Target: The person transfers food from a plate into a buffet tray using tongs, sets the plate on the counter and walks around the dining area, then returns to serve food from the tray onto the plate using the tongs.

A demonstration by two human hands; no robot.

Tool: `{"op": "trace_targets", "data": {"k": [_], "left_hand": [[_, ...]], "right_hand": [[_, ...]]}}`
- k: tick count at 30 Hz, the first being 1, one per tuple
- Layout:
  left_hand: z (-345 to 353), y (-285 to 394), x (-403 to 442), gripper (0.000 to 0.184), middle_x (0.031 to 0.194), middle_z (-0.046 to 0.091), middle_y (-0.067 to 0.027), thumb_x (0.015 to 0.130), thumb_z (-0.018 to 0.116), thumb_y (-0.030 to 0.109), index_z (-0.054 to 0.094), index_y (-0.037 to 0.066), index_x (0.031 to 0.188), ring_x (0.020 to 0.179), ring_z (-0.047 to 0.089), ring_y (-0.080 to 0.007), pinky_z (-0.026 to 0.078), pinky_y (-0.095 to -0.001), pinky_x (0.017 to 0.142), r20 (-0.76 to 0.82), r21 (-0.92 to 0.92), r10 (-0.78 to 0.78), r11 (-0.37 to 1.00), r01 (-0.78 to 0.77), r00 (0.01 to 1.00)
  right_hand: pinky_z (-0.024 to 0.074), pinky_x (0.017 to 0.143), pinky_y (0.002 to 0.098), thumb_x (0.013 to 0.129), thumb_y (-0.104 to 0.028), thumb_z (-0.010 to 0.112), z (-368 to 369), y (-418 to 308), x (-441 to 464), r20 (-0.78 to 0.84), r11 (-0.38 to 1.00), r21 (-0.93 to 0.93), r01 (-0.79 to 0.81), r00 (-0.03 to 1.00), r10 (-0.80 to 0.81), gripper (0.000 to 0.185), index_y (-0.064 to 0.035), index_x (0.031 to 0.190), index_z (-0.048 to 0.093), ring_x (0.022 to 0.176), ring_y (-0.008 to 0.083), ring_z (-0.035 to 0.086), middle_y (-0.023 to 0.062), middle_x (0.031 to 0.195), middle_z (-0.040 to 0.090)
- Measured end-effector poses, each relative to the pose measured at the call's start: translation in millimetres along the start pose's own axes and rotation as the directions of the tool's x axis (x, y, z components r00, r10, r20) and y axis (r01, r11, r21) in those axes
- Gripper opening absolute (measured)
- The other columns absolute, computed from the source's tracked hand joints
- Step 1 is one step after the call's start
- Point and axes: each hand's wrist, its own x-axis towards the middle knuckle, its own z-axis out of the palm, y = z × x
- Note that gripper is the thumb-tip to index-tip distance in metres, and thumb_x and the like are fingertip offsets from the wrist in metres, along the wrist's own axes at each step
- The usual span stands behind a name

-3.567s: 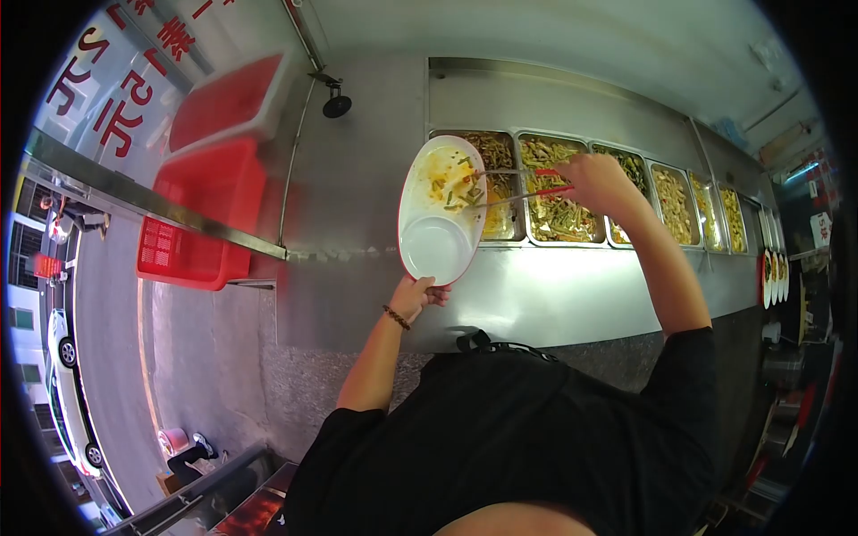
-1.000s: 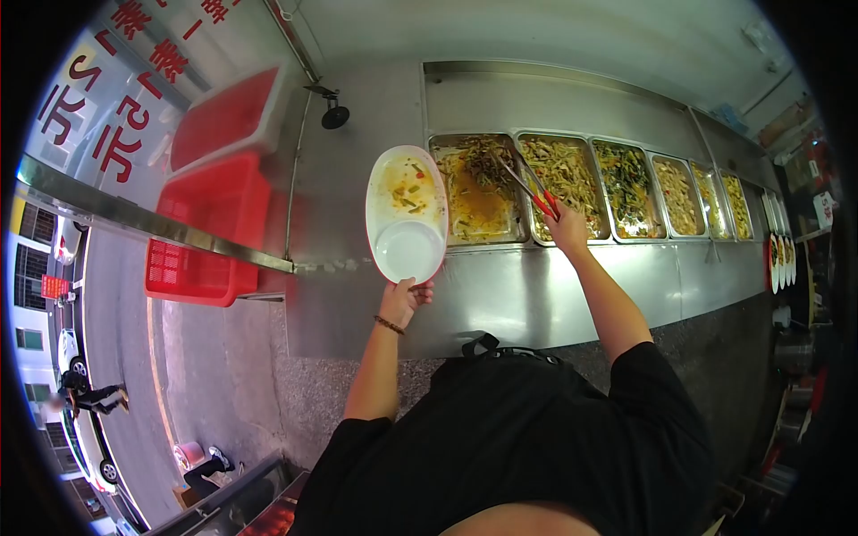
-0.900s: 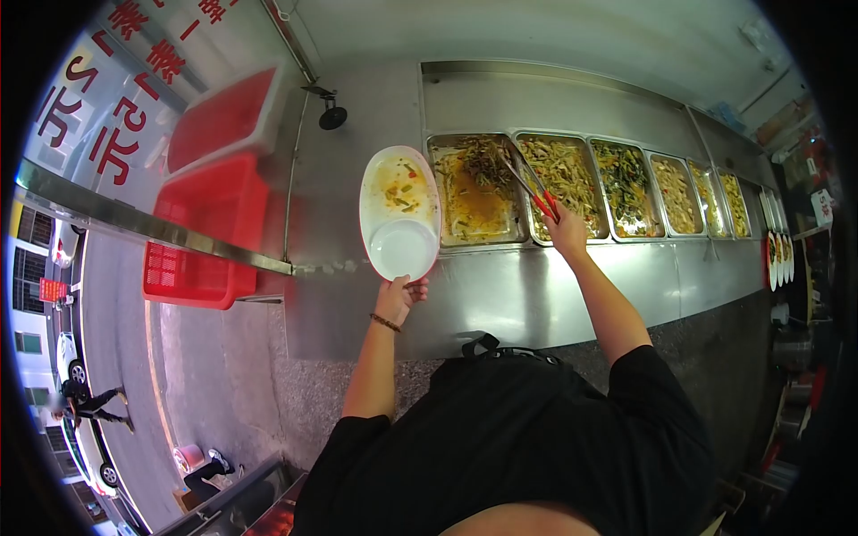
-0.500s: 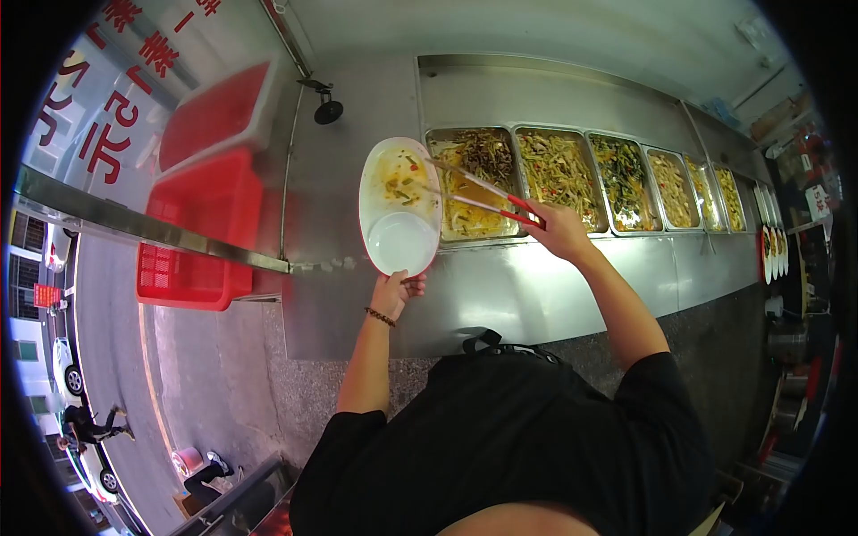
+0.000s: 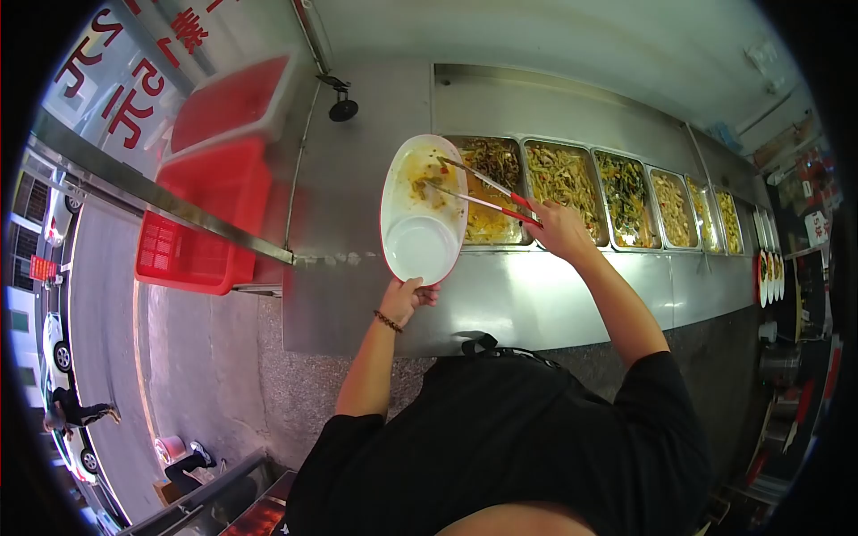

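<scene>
My left hand [image 5: 409,302] grips the near edge of an oval white plate [image 5: 458,201] with a red rim. A round white bowl [image 5: 418,248] sits on the plate's near end. Sauce and a few food bits [image 5: 420,183] lie on its far end. My right hand [image 5: 561,230] is closed around the red handles of metal tongs [image 5: 494,189]. Their tips are parted and reach over the food bits; whether they touch them I cannot tell. Beside the plate, partly covered by it, are trays of dark shredded food [image 5: 490,161] and yellowish food [image 5: 496,225].
More metal food trays [image 5: 563,188] run right along the steel counter [image 5: 357,313]. Several filled plates [image 5: 770,277] stand at the far right. A red plastic basket [image 5: 201,232] is at the left beyond a metal rail [image 5: 170,201]. A person [image 5: 80,411] walks in the street outside.
The plate has shifted slightly right in view, with the counter also shifting as the camera turns. The tong tips have moved farther in over the plate's food bits.
</scene>
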Motion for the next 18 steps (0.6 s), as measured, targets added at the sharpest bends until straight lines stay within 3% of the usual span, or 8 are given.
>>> {"op": "trace_targets", "data": {"k": [5,11,14,18], "left_hand": [[8.8,-2.6,-4.9,0.031,0.094,0.066,-0.0187,0.093,0.049,0.012,0.052,-0.006,0.119,0.076,0.065,-0.0232,0.056,-0.0357,0.065,-0.007,-0.011,0.018,1.0,-0.018,1.0],[13.8,-8.9,-4.3,0.03,0.094,0.066,-0.0185,0.092,0.049,0.011,0.053,-0.005,0.117,0.076,0.065,-0.0234,0.056,-0.0359,0.065,-0.019,-0.021,0.008,1.0,-0.008,1.0],[14.9,-15.0,-4.0,0.03,0.094,0.066,-0.0185,0.092,0.049,0.011,0.053,-0.005,0.117,0.076,0.065,-0.0237,0.056,-0.0361,0.065,-0.02,-0.035,0.0,0.999,0.0,1.0],[16.8,-20.6,-3.1,0.031,0.094,0.066,-0.0184,0.092,0.049,0.011,0.052,-0.005,0.118,0.076,0.065,-0.0241,0.056,-0.0363,0.065,-0.03,-0.035,-0.011,0.999,0.01,0.999]], "right_hand": [[0.0507,0.07,0.0484,0.085,-0.027,0.067,-1.3,-5.4,2.0,0.044,0.997,0.033,-0.072,0.997,0.071,0.034,-0.006,0.111,0.061,0.079,0.0386,0.065,0.0184,0.085,0.067],[0.0514,0.069,0.0494,0.086,-0.031,0.066,-6.5,-25.5,-10.3,0.132,0.986,0.062,-0.153,0.981,0.144,0.031,-0.0034,0.1,0.064,0.073,0.0402,0.065,0.0217,0.076,0.066],[0.0499,0.069,0.0475,0.087,-0.034,0.065,-4.9,-26.2,-19.4,0.265,0.93,0.279,-0.24,0.95,0.166,0.034,-0.0024,0.098,0.066,0.075,0.0401,0.065,0.0221,0.078,0.066],[0.0509,0.069,0.0478,0.088,-0.034,0.065,8.5,-36.1,-30.6,0.226,0.928,0.304,-0.214,0.963,0.148,0.036,0.0003,0.101,0.064,0.075,0.0398,0.066,0.023,0.078,0.066]]}}
